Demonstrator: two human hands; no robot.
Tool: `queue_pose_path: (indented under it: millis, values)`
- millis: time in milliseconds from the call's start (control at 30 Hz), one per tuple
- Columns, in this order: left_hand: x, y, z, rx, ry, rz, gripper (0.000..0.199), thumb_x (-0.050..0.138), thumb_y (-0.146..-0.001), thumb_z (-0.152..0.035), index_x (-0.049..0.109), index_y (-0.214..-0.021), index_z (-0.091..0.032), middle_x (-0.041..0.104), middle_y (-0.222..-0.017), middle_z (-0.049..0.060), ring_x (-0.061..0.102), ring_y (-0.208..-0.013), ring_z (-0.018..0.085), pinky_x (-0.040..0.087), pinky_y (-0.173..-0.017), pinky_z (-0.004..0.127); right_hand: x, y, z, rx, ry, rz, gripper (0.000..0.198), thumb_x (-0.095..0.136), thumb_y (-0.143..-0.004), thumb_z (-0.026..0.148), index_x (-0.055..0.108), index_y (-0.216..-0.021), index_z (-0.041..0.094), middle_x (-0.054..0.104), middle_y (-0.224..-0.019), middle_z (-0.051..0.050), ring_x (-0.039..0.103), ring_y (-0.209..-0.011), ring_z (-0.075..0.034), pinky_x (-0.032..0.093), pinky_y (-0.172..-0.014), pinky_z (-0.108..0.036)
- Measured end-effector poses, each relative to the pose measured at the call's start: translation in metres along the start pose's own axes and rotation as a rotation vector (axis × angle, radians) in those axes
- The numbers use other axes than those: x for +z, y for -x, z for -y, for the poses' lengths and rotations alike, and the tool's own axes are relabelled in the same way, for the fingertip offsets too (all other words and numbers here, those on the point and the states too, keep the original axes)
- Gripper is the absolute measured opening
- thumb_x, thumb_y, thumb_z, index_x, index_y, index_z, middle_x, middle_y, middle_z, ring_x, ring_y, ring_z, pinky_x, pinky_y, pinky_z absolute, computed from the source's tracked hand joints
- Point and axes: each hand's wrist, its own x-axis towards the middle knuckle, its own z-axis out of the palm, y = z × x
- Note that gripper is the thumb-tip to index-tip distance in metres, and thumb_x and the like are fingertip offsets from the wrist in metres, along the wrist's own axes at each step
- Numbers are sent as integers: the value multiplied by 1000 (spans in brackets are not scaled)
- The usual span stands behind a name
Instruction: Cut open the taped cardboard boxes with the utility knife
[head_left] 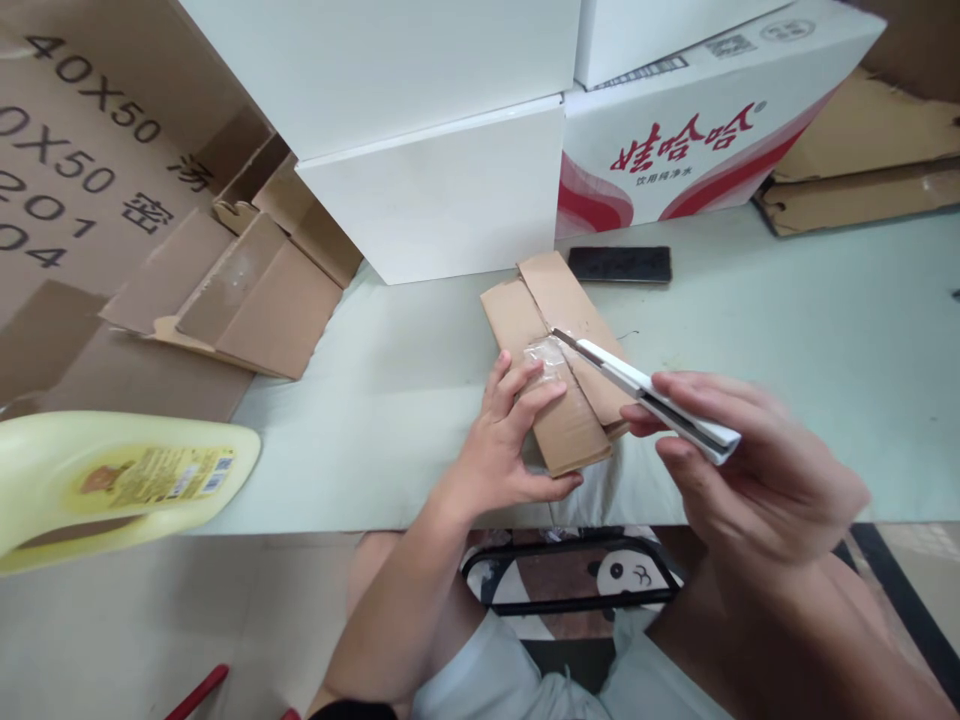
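Note:
A small brown cardboard box (574,430) lies on the table, its two flaps meeting along a slanted seam. Across part of that seam runs a piece of clear tape (546,352). My left hand (510,430) grips the box at its near left side, fingers on top and thumb along the near edge. In my right hand (757,460) is a white utility knife (645,390), pinched between thumb and fingers. Its dark blade points away to the left, with the tip at the seam just beyond the tape. Whether the blade has gone into the cardboard I cannot tell.
Behind the box lies a black phone (619,264). White boxes (442,190) and a red-and-white carton (675,160) stand at the back. Opened brown cardboard (255,290) is at the left, with a yellow jug (135,480) in front. More cardboard (870,140) sits far right.

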Motion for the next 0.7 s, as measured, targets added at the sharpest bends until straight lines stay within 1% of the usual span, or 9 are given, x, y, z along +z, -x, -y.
queue_pose_path:
  millis: [133, 233, 300, 433, 500, 600, 700]
  values:
    - [0, -1, -1, -4, -3, 3, 87, 75, -81, -60, 35, -151, -28, 41, -156, 16, 36, -153, 36, 16, -130, 67, 1, 1, -6, -57, 34, 67, 58, 77, -83, 7, 69, -135, 32, 77, -114, -5, 78, -86, -21, 69, -72, -36]
    - [0, -2, -1, -4, -7, -8, 85, 74, -81, -61, 36, -150, -29, 41, -156, 16, 37, -152, 36, 16, -130, 66, 2, 3, -9, -40, 77, 65, 58, 78, -84, 11, 68, -136, 35, 77, -116, -5, 77, -97, -24, 70, -79, -39]
    - [0, -2, -2, 0, -8, -9, 85, 74, -81, -62, 36, -150, -28, 41, -156, 16, 37, -152, 36, 16, -131, 66, 2, 3, -9, -41, 93, 57, 58, 79, -84, 13, 68, -137, 35, 77, -116, -5, 77, -100, -24, 69, -82, -40]
    - [1, -3, -1, -7, -2, 12, 87, 75, -80, -61, 35, -151, -29, 42, -156, 15, 38, -151, 37, 15, -130, 67, 1, 3, -8, -90, 124, 43, 57, 79, -84, 15, 68, -137, 33, 78, -113, -5, 77, -96, -24, 70, -77, -38]
    - [2, -2, -1, -11, -1, 7, 88, 76, -79, -60, 35, -151, -29, 42, -156, 15, 38, -151, 38, 15, -130, 68, 2, 3, -10, -80, 129, 51, 55, 78, -86, 16, 68, -137, 34, 78, -113, -5, 77, -96, -24, 70, -77, -38]
    - [3, -2, -1, -5, 1, -13, 85, 75, -80, -61, 37, -149, -29, 42, -155, 15, 38, -151, 37, 15, -130, 67, 3, 5, -12, -43, 122, 71, 54, 77, -87, 16, 68, -136, 34, 78, -116, -5, 77, -99, -24, 69, -80, -38]
    - [3, -3, -2, 0, -1, -12, 82, 74, -80, -61, 38, -147, -28, 43, -155, 15, 39, -151, 36, 16, -131, 66, 3, 4, -10, -67, 132, 37, 55, 78, -85, 14, 69, -136, 32, 78, -113, -6, 77, -97, -24, 69, -80, -38]
